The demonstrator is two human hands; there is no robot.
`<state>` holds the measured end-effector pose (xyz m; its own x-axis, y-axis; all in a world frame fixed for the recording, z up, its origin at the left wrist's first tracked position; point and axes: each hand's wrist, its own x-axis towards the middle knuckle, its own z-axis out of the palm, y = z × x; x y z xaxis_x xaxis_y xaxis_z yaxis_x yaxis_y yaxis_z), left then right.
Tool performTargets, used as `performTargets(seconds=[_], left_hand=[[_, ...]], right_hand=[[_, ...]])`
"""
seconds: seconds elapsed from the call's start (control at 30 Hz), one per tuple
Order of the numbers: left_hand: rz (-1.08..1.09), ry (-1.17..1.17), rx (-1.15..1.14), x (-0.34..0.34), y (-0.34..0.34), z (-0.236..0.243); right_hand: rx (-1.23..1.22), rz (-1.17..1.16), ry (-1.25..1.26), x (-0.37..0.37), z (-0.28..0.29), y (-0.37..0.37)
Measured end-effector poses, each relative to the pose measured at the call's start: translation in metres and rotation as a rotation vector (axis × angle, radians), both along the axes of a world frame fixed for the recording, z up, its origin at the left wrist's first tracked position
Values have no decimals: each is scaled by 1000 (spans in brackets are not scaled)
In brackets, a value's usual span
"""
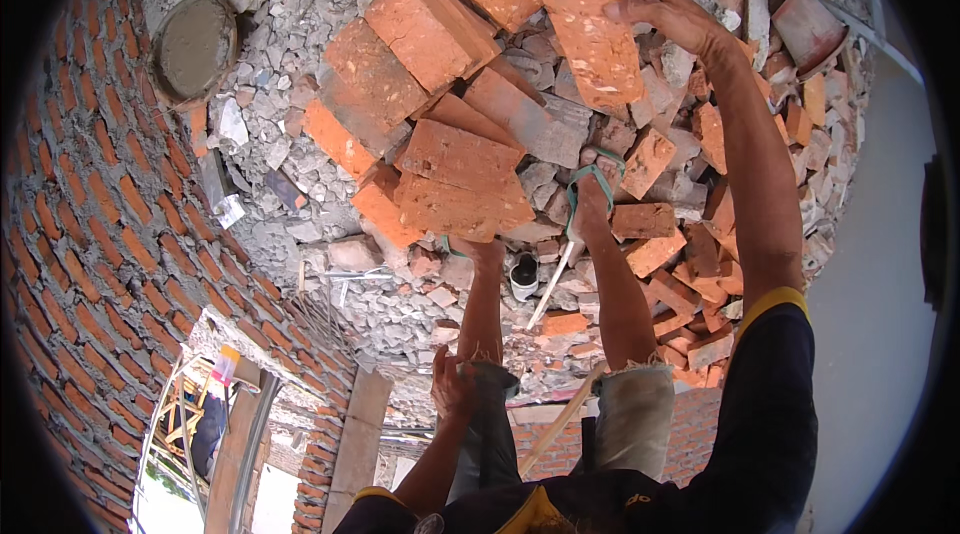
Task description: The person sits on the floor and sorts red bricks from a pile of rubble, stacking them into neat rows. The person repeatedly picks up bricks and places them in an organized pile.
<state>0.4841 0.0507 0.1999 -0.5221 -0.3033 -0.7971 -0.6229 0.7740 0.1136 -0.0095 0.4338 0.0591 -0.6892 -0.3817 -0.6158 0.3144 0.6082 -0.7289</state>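
Note:
My right hand (pixel 672 14) reaches out to the far right of the brick heap. Its thumb and fingers are around the upper end of an orange brick (pixel 597 46), which lies tilted across the rubble. My left hand (pixel 455 386) rests by my left knee, its fingers loosely bent and apart with nothing in them. Between the hands, several larger bricks form a rough pile: a thick pair (pixel 425 29), a greyish brick (pixel 375 74) and a broad brick (pixel 465 174) close to my left foot.
A round pan of wet mortar (pixel 197 46) sits at the far left, beside a brick wall (pixel 110 224). A worn bucket (pixel 808 32) lies at the far right. My sandalled foot (pixel 597 184) stands among broken bricks (pixel 700 274). A small white cup (pixel 523 276) is near it.

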Motion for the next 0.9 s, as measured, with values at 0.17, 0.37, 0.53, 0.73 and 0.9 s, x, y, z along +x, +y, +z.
performTargets(seconds=[0.17,0.37,0.53,0.73,0.9], left_hand=[[24,5,-23,2,21,4],[64,30,-33,3,30,7],[-48,43,10,5,24,1],[-156,142,48,2,14,-1],[-176,111,60,-3,5,-9]], right_hand=[[162,155,198,-61,-69,-122],[-166,-75,144,-42,-120,-138],[212,-372,583,66,-104,-76],[1049,-444,-58,288,-74,65],[1237,-747,-311,412,-140,211]])
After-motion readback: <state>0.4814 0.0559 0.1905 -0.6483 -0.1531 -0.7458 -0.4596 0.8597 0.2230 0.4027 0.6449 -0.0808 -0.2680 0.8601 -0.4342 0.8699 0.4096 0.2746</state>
